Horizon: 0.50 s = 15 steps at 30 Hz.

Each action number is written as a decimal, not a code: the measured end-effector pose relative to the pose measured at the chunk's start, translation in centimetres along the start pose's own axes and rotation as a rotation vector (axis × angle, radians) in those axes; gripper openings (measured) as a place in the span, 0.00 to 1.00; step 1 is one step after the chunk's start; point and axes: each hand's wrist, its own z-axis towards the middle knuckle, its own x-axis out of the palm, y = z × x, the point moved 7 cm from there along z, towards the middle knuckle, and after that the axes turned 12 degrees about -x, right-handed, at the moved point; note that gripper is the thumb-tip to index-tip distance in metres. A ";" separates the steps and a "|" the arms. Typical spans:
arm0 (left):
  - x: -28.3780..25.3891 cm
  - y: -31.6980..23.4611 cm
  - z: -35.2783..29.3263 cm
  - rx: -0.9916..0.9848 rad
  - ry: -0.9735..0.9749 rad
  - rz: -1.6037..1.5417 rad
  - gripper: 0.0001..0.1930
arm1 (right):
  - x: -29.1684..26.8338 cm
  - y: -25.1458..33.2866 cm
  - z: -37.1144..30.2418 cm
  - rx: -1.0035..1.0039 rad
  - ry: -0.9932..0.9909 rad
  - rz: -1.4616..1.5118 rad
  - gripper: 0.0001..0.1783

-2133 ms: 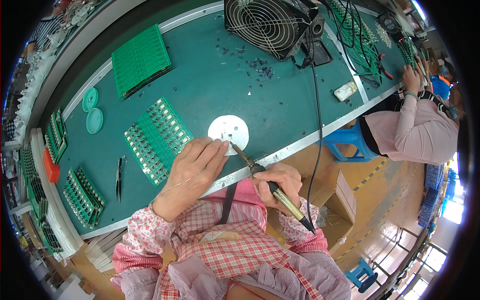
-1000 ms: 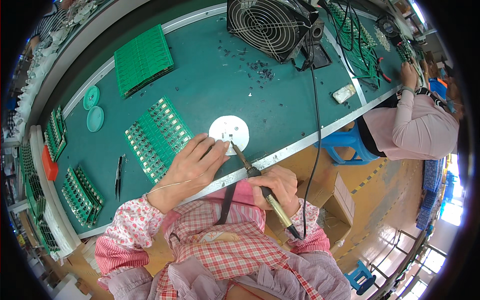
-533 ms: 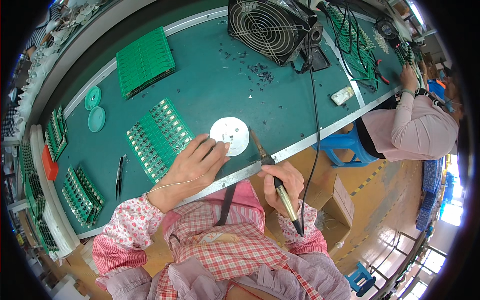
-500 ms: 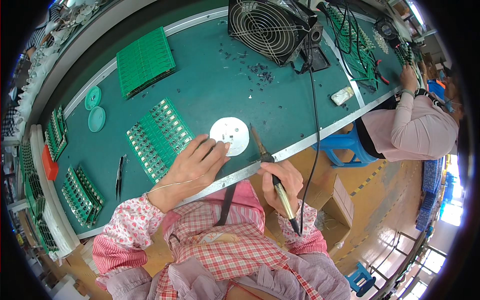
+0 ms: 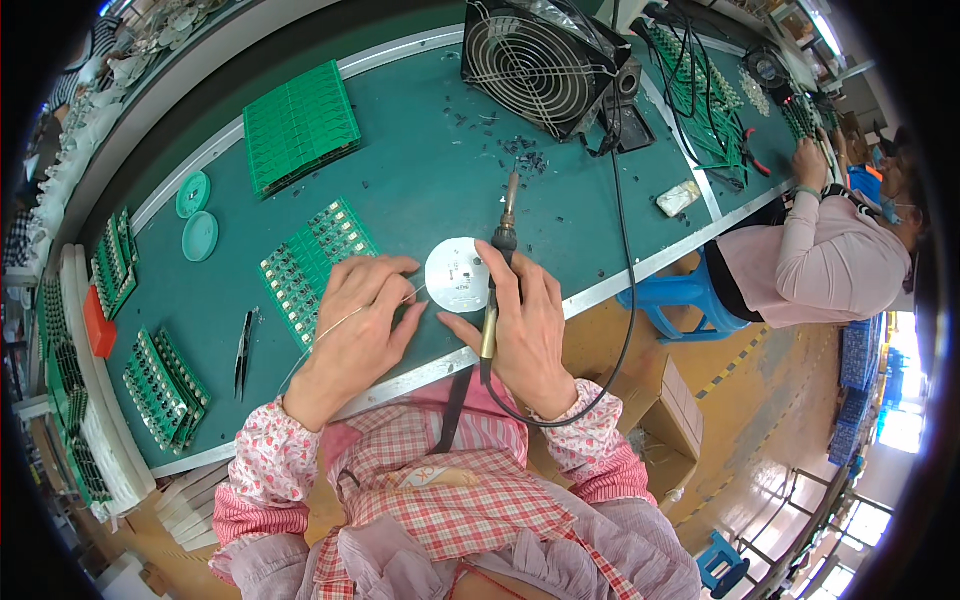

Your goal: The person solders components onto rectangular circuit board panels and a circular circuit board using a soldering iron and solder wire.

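Observation:
A round white circuit board (image 5: 456,276) lies near the table's front edge, between my two hands. My left hand (image 5: 358,318) is beside its left rim with fingers curved. A thin solder wire (image 5: 345,322) crosses that hand and comes out by the fingertips toward the board. My right hand (image 5: 522,325) keeps a soldering iron (image 5: 506,228) against its palm side, tip pointing away from me. Its index finger and thumb reach to the board's right and lower rim. Partly behind my left hand lies a green panel of small boards (image 5: 318,255).
Tweezers (image 5: 242,355) and green round lids (image 5: 200,236) lie to the left. At the back are stacked green panels (image 5: 302,125), a caged fan (image 5: 535,70) and scattered black parts (image 5: 525,155). The iron's black cable (image 5: 632,215) loops on the right, where a co-worker (image 5: 815,265) sits.
My right hand has moved up and left to the board, and the iron now points farther away over the table. My left hand has drawn back slightly to the board's left rim.

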 end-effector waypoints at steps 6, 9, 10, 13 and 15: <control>1.0 0.4 1.6 0.060 0.153 -0.079 0.15 | 0.5 -0.9 0.7 -0.035 0.013 0.013 0.40; 1.7 0.8 2.5 0.003 0.269 -0.117 0.17 | 0.5 -1.4 0.6 -0.068 -0.001 -0.011 0.38; 2.0 1.0 2.7 -0.046 0.324 -0.131 0.18 | 0.6 -1.5 0.5 -0.058 0.007 0.033 0.37; 1.5 0.6 3.4 -0.025 0.348 -0.188 0.22 | 0.6 -1.9 0.1 -0.017 0.017 0.134 0.36; 1.7 0.4 4.1 -0.002 0.381 -0.192 0.23 | 0.6 -2.2 0.3 0.013 0.021 0.195 0.35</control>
